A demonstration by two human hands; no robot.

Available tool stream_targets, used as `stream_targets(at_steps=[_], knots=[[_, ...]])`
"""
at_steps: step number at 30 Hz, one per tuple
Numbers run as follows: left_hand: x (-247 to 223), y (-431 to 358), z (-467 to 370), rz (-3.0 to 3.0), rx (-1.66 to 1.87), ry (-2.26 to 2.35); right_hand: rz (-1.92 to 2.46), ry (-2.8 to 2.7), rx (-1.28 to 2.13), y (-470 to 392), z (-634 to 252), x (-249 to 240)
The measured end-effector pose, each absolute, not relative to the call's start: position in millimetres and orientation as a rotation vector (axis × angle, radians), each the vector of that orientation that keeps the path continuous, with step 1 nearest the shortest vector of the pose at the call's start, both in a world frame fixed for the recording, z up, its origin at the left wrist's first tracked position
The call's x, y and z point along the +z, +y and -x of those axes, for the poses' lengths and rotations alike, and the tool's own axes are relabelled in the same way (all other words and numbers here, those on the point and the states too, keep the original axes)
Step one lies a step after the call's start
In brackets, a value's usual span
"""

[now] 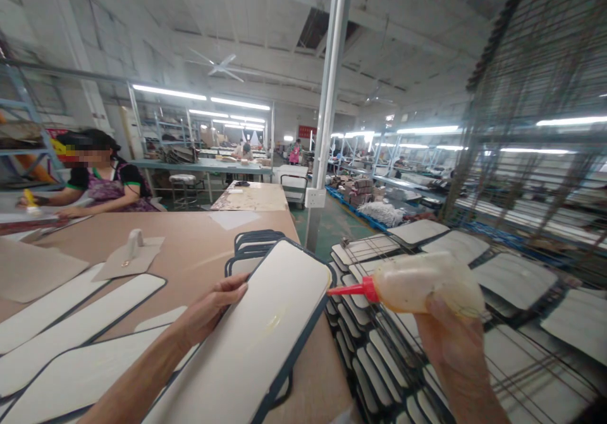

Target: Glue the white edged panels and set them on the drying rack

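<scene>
Head view: brown table [190, 244] near, green floor [348, 225] and strip lights [169, 92] far. Left hand [208, 313] pinching dark-edged white panel [260, 329] over table; right hand [448, 339] gripping squeeze bottle [422, 277], red nozzle [363, 290] at panel's far-right corner.

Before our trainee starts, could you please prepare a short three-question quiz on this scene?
1. Which of the person's own hands holds the squeeze bottle?
2. True or false: the bottle's nozzle is red.
3. The person's left hand grips:
a) a pair of scissors
b) a pale panel with a dark edge
c) a ceiling fan

Key:
1. The right hand.
2. True.
3. b
</scene>
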State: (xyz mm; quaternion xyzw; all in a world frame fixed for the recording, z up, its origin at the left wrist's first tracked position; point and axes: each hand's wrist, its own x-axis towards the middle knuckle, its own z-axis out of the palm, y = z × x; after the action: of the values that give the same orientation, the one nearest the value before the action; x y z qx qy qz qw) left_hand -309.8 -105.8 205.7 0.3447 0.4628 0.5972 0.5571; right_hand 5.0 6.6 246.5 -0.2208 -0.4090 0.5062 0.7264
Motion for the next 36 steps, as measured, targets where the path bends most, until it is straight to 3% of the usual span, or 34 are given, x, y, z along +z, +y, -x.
stream_targets(at_steps=[36], knots=[[209.3, -71.3, 312.8, -0.524, 1.63, 1.143, 0.503, -0.976, 1.307, 10.4, 26.9, 225.0]])
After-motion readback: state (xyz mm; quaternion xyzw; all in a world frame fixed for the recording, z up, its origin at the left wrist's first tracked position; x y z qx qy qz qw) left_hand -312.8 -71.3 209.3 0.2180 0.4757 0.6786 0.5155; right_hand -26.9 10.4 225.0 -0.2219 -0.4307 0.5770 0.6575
